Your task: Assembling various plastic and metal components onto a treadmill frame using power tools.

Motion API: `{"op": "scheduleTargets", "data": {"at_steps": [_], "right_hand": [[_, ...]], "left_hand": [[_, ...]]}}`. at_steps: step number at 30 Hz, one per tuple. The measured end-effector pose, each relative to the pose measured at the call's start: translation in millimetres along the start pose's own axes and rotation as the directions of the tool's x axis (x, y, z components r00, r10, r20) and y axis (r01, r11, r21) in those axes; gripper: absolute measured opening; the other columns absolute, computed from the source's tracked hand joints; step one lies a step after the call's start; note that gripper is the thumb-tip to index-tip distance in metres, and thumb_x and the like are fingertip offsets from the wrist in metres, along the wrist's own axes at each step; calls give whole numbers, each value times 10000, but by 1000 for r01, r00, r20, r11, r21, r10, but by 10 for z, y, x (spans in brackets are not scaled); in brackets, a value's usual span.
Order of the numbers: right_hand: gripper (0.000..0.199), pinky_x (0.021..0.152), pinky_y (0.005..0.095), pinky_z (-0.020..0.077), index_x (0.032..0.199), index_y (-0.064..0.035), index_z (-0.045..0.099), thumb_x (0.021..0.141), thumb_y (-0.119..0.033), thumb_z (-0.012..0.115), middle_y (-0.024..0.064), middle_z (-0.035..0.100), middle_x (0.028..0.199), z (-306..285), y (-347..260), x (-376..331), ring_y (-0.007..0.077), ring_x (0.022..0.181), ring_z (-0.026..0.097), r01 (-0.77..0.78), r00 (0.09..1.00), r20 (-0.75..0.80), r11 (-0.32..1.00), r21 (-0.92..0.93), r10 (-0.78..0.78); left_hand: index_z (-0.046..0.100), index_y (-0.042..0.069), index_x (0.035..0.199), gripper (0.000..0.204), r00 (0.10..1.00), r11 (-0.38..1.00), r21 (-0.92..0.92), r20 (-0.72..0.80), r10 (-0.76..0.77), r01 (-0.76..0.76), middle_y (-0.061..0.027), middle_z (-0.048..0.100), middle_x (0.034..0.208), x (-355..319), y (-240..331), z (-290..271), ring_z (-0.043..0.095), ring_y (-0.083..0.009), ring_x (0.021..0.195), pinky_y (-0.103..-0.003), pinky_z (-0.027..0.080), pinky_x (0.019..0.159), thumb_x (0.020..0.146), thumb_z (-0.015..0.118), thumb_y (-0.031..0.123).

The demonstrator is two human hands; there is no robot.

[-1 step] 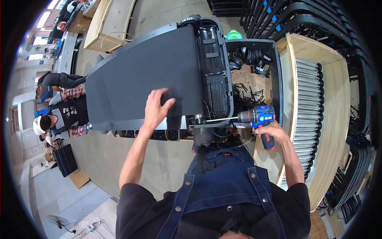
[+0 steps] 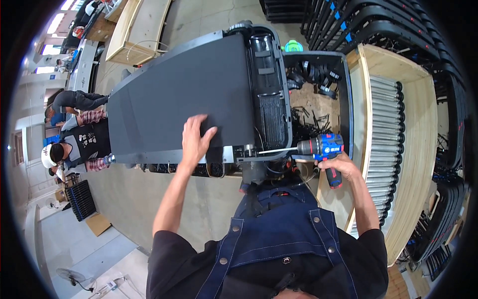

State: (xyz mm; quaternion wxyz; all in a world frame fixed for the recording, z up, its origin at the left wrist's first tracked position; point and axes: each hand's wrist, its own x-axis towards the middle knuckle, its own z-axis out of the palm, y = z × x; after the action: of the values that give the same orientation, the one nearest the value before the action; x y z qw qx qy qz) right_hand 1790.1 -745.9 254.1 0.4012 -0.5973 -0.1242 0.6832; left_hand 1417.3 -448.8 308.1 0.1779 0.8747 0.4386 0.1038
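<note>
A treadmill deck with a wide black belt (image 2: 174, 94) lies across in front of me. My left hand (image 2: 195, 144) is over the belt's near edge, thumb and fingers apart, with nothing in it; whether it touches the belt I cannot tell. My right hand (image 2: 344, 165) grips a blue and black cordless drill (image 2: 327, 147) by its handle. The drill's long thin bit (image 2: 279, 150) points left, its tip at the metal roller end (image 2: 250, 148) in the deck's near right corner. The motor bay (image 2: 273, 117), at the deck's right end, is uncovered.
A black-rimmed bin (image 2: 347, 84) right of the deck holds black rings and loose bolts. Beyond it, a wooden crate (image 2: 367, 114) contains a row of metal rollers. Black frames (image 2: 398, 30) are stacked at the far right. Two people (image 2: 82, 142) are at the deck's left end.
My left hand has shifted slightly toward me over the belt. The drill and its bit stay in nearly the same place.
</note>
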Motion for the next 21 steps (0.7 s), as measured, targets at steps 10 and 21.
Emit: {"op": "scheduleTargets", "data": {"at_steps": [10, 21], "right_hand": [[555, 897, 331, 536, 1148, -99, 700, 642, -41, 923, 15, 726, 1016, -350, 604, 86, 162, 928, 677, 143, 989, -54, 989, 33, -141], [229, 742, 298, 494, 1058, -12, 692, 861, -98, 773, -12, 648, 884, -434, 391, 297, 122, 798, 572, 526, 320, -805, 800, -287, -499]], "left_hand": [[598, 56, 1310, 401, 954, 998, 58, -299, -12, 30, -147, 560, 1417, -548, -167, 385, 501, -344, 1321, -478, 352, 1137, 932, 662, 171], [615, 25, 1297, 374, 939, 993, 94, -342, -35, 71, -166, 571, 1415, -415, -113, 361, 509, -363, 1310, -471, 366, 1120, 946, 635, 152]]}}
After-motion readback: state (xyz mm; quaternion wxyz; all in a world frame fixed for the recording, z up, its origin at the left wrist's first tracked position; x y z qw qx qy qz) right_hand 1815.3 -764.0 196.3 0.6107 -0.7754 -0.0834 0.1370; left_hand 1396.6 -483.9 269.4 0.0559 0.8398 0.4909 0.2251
